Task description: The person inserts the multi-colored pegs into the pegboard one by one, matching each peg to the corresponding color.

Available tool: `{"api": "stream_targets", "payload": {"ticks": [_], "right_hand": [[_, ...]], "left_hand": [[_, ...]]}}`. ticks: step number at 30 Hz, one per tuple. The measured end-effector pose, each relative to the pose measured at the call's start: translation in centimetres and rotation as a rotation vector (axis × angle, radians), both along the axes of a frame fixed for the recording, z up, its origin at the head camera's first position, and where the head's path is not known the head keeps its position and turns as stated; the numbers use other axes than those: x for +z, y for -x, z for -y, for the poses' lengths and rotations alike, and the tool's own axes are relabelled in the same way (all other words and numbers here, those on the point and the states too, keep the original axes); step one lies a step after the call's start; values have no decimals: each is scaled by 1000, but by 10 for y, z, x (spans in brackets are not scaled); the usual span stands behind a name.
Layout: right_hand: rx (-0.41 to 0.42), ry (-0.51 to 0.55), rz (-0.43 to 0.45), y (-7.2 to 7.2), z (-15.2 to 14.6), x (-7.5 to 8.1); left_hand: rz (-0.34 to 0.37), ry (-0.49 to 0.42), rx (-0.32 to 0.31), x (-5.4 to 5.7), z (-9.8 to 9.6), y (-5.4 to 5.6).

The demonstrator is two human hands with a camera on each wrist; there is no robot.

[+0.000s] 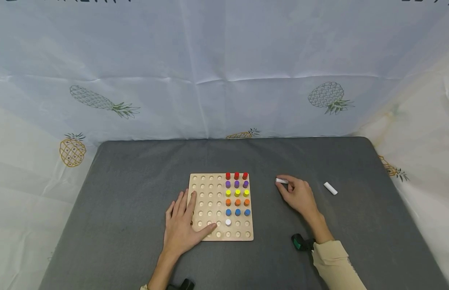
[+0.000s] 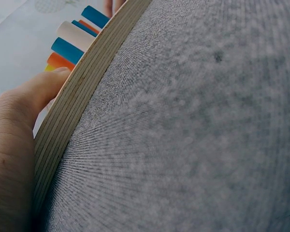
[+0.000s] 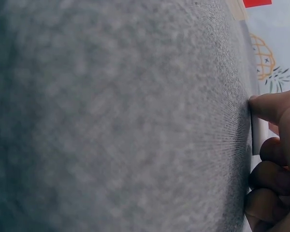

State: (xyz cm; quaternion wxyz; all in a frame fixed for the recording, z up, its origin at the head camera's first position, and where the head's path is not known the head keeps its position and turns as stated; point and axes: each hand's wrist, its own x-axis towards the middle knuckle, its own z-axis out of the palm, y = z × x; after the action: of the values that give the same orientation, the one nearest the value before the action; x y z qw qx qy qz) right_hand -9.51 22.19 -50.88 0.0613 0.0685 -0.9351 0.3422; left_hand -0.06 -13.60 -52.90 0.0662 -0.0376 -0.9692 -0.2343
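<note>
A pegboard (image 1: 215, 199) of pale wood lies on the grey table, its right-hand columns bearing short rows of red, purple, yellow, orange and blue pegs. One white peg (image 1: 228, 222) stands upright below the blue ones. My left hand (image 1: 181, 227) rests with spread fingers over the board's left edge, the thumb reaching across its lower holes. To the right of the board, my right hand (image 1: 300, 197) pinches a loose white peg (image 1: 281, 181) between thumb and index finger. That peg lies low, close over the cloth, in the right wrist view.
Another white peg (image 1: 331, 188) lies on its side on the grey table (image 1: 137, 173), right of my right hand. Behind the table hangs a pale curtain (image 1: 224, 104) printed with pineapples. A dark wrist device (image 1: 302, 243) sits at my right wrist.
</note>
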Motion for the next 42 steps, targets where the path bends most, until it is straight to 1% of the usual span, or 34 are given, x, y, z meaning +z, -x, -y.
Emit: {"api": "stream_targets", "payload": {"ticks": [11, 17, 21, 26, 30, 35, 42], "right_hand": [[-7, 24, 37, 0, 0, 1], [-13, 32, 35, -2, 0, 1], [-15, 41, 14, -4, 1, 2], [-30, 62, -17, -8, 3, 4], [-45, 58, -34, -11, 4, 6], [-47, 64, -60, -17, 6, 10], [-50, 57, -43, -27, 9, 15]], "left_hand": [[18, -3, -2, 2, 0, 0], [22, -4, -1, 2, -1, 0], [22, -5, -2, 2, 0, 0], [21, -4, -1, 2, 0, 0], [18, -3, 0, 1, 0, 0], [10, -5, 1, 0, 0, 0], [-7, -2, 2, 1, 0, 0]]}}
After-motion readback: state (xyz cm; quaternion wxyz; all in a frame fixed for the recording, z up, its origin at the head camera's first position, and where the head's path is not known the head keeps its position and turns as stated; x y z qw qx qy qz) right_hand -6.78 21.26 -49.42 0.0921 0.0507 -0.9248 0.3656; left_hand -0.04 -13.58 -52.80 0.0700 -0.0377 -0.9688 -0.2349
